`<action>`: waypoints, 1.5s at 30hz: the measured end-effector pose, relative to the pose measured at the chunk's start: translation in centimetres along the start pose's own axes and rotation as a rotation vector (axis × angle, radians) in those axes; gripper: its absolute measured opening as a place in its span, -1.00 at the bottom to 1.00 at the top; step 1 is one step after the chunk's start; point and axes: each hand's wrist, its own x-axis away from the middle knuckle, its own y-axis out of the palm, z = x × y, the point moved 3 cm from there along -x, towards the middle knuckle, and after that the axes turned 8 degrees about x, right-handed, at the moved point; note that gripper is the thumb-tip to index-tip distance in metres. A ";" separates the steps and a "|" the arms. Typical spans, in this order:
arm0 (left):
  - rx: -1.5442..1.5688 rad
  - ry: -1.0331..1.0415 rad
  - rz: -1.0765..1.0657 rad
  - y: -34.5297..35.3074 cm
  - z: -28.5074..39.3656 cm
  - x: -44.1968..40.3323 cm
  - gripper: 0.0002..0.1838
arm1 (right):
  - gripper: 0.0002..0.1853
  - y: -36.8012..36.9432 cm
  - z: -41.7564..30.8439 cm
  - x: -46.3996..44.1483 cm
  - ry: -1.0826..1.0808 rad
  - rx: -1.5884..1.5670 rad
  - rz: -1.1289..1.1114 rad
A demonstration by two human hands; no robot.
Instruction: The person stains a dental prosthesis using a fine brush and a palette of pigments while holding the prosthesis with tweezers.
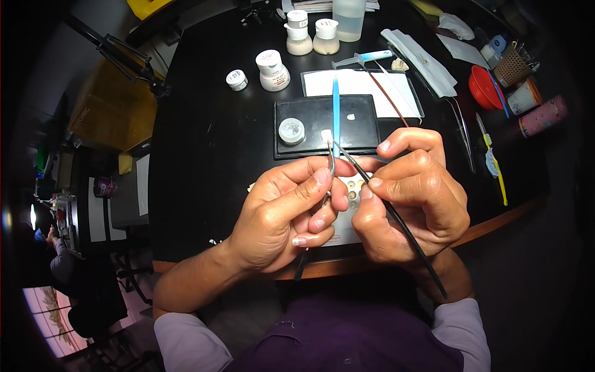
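My left hand (288,214) is closed around slim curved metal tweezers (333,166), pointing away from me. At their tip is a small white tooth-like piece (326,134). A thin brush (403,226) with a long black handle is pinched in my right hand (424,192), its tip close to the white piece; I cannot tell whether they touch. Behind both tips lies a black tray (362,127) carrying a round lidded jar (291,131) and a white dab (351,116). A long blue stick (336,108) crosses the tray. Partly hidden under my hands is a palette with round wells (352,195).
Powder jars (273,71) and a bottle of clear liquid (348,22) stand at the back. A syringe (369,57), a brown-handled brush (389,93) and a folded tissue (421,62) lie beyond the tray. To the right are a red bowl (485,87) and a yellow toothbrush (501,183).
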 end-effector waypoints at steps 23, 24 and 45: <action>-0.017 0.029 0.007 -0.1 -0.2 -0.2 -0.70 | -0.77 0.1 0.0 0.0 -0.013 0.013 -0.006; -0.014 0.030 0.003 -0.2 -0.3 -0.2 -0.70 | -0.76 0.1 0.0 0.0 -0.011 0.019 -0.007; -0.091 0.109 0.031 0.0 -0.4 -0.3 -0.82 | -0.80 0.4 -0.3 -0.1 -0.006 0.001 -0.012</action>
